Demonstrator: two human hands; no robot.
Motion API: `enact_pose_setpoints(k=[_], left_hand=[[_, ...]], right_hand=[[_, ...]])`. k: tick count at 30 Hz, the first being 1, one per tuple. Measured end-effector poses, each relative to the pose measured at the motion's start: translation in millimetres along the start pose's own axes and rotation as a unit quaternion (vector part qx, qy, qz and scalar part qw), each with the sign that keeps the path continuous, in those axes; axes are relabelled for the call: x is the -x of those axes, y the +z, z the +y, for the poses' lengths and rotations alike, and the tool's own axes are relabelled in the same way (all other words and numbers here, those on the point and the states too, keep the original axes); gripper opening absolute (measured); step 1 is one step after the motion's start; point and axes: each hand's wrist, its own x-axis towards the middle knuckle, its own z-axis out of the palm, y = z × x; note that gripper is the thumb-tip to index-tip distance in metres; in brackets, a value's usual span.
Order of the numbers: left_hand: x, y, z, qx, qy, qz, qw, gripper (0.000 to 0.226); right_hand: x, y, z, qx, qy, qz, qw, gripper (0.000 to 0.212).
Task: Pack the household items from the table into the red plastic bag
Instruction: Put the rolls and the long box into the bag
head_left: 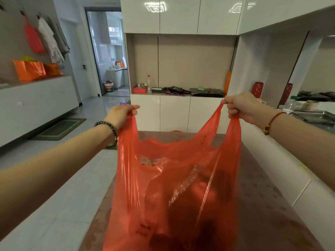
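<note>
A single wide-angle head camera is looking forward and slightly down from above the near end of the table (262,205). It is sitting close behind each grip, left hand (120,114) and right hand (242,107), and facing the white cabinets (174,113) well beyond them.

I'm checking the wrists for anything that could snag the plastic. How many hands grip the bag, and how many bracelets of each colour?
Hands gripping the thin red plastic bag: 2, left hand and right hand
Dark beaded bracelet: 1
Red cord bracelet: 1
Total: 4
</note>
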Motion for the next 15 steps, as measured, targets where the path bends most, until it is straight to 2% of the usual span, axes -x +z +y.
enact_pose_setpoints(k=[3, 7, 10, 15], left_hand=[[-16, 0, 11, -0.039, 0.027, 0.040, 0.998, 0.032], [-28, 2, 22, -0.006, 0.064, 0.049, 0.997, 0.033], [-26, 6, 16, -0.007, 0.073, 0.020, 0.997, 0.033], [-19, 20, 1, -0.017, 0.059, -0.047, 0.997, 0.031]], right_hand=[[-14, 5, -18, -0.012, -0.036, 0.002, 0.999, 0.034], [-23, 4, -35, -0.055, -0.061, 0.020, 0.996, 0.033], [-23, -8, -29, -0.029, -0.052, 0.018, 0.998, 0.032], [-18, -41, 5, -0.022, 0.024, 0.033, 0.999, 0.032]])
